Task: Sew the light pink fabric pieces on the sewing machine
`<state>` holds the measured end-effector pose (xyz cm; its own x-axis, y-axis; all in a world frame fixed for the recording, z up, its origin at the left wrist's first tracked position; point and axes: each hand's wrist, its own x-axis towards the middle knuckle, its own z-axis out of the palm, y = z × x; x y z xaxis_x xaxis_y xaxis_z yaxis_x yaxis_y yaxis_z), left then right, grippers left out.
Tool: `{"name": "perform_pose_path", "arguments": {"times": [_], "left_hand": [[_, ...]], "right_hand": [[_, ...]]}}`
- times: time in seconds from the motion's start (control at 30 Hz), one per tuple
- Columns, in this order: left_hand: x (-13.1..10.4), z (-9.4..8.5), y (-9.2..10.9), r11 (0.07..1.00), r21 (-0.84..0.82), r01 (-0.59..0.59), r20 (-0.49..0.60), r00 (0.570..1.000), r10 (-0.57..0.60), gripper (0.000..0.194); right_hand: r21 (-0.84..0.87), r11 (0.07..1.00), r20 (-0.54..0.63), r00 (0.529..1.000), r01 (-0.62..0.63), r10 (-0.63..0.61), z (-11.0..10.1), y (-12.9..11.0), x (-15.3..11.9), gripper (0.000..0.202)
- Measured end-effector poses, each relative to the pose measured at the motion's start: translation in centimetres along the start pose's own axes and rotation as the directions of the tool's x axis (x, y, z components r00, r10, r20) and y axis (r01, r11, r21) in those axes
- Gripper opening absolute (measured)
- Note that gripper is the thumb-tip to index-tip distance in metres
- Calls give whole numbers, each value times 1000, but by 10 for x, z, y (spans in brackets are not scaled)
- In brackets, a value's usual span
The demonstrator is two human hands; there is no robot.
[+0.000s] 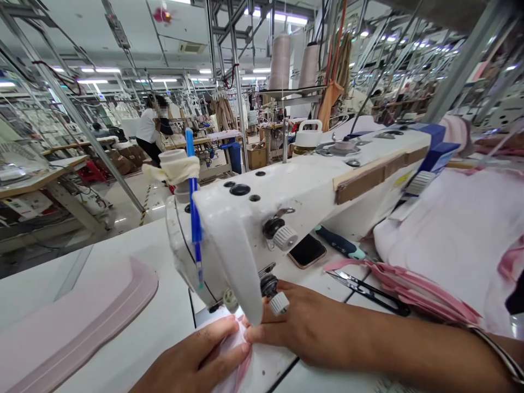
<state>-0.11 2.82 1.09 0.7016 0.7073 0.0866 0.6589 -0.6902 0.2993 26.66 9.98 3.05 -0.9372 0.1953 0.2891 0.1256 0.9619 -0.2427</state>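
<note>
A white sewing machine [229, 218] spans the middle of the view, its head over the work. Under the head lies a piece of pale pink fabric [234, 343] with a darker pink edge. My left hand [196, 355] pinches this fabric from the left, thumb and fingers closed on it. My right hand [282, 327] comes from the right, its fingertips pressed together on the fabric beside the needle area. Part of the right hand is hidden behind the machine's head and tension knob. The needle itself is not visible.
A pink curved piece [114, 305] lies at the left. Right of the machine are a phone [308, 251], a dark-handled tool [338, 242], thread snips [368, 292], pink strips [417, 289] and pale fabric [450, 234]. A person [147, 128] stands in the background.
</note>
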Motion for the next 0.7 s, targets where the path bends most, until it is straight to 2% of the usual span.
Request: {"name": "perform_pose_path", "arguments": {"times": [0.2, 0.4, 0.6, 0.7], "left_hand": [[2, 1, -2, 999, 19, -35, -70, 997, 36, 66], [-2, -2, 0, 997, 73, -21, -45, 999, 24, 67], [-1, 3, -5, 998, 67, -16, -109, 994, 23, 56], [1, 2, -7, 999, 38, -22, -59, 998, 24, 53]], "right_hand": [[-29, 1000, -8, 1000, -10, 10, 1, -1, 0, 30], [-15, 999, -13, 999, -29, 29, 2, -2, -1, 29], [-66, 997, -48, 998, -43, 40, 7, -1, -2, 27], [-67, 994, -31, 996, -85, 83, 9, 0, -2, 24]]}}
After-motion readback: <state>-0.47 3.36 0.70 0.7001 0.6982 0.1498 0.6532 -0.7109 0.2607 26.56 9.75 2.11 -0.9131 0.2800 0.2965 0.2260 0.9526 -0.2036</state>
